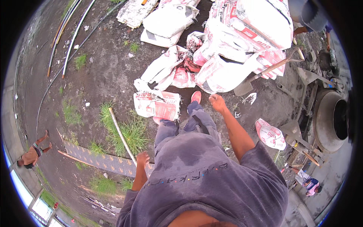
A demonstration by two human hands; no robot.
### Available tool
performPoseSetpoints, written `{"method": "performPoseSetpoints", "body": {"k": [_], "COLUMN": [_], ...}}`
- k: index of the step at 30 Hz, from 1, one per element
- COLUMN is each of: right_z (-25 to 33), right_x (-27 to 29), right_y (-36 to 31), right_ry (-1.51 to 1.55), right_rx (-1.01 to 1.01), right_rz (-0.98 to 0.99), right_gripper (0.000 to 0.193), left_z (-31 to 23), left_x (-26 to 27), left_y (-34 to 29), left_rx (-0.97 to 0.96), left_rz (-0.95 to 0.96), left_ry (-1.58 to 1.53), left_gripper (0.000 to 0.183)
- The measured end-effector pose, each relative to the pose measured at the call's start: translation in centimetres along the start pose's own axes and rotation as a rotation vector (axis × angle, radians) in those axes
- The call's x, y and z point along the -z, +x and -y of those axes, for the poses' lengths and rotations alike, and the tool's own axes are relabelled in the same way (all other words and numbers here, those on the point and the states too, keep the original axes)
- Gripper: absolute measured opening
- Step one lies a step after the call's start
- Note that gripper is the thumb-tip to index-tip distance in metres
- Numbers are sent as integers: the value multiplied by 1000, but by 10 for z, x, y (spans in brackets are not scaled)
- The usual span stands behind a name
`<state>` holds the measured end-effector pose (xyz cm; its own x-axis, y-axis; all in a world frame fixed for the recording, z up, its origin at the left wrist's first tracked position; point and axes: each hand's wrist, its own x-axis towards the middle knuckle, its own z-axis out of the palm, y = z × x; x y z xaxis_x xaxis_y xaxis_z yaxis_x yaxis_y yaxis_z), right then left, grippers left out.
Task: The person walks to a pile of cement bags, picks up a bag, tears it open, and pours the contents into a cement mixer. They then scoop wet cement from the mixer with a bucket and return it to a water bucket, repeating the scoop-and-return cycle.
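My right hand (217, 102) hangs in front of me with its fingers curled in; I see nothing in it. It is nearest to the shovel (244, 87), which leans blade down against a heap of white and red paper sacks (227, 72). At my left side, my left hand (143, 158) is loosely closed, with nothing visible in it. A wooden pole (121, 132) passes close behind it on the grass. Before my feet lies a torn, flattened sack (157, 104), partly over one shoe (157, 120). The other pink shoe (196, 97) points at the heap.
A cement mixer (325, 121) stands at the right, with a torn sack piece (270, 134) nearer me. Long pipes (70, 49) and a black hose (47, 89) lie at the left. People are at far left (31, 156), far right (308, 182) and upper right, beside a bucket (314, 15).
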<state>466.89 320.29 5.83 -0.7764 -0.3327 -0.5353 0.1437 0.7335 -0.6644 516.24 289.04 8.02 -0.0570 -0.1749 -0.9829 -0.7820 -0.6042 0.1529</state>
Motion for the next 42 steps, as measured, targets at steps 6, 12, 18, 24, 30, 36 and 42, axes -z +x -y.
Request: {"method": "performPoseSetpoints", "body": {"k": [6, 12, 18, 24, 30, 36, 42], "right_z": [-30, 84, 192, 205, 161, 113, 123], "right_x": [111, 204, 312, 304, 308, 343, 355], "right_y": [-3, 74, 168, 259, 278, 195, 165], "right_ry": [353, 203, -160, -307, -829, -2259, -2576], "right_rx": [-234, 246, 472, 349, 386, -370, -1173], "right_rz": [-248, -749, -1028, -1211, -1419, -1045, -436], "right_gripper": [30, 35, 40, 46, 54, 63, 44], "left_z": [-241, -407, -498, -568, -620, -660, -642], "left_x": [-156, -273, -342, -406, -451, -502, -542], "left_y": [0, -34, 39, 203, 406, 522, 574], "left_rx": [-475, -755, -662, -764, -1050, -962, -873], "left_rz": [-141, 45, 112, 113, 187, 242, 208], "left_ry": [141, 287, 368, 628, 1069, 1235, 1521], "left_gripper": [33, 39, 40, 31, 22, 28, 33]}}
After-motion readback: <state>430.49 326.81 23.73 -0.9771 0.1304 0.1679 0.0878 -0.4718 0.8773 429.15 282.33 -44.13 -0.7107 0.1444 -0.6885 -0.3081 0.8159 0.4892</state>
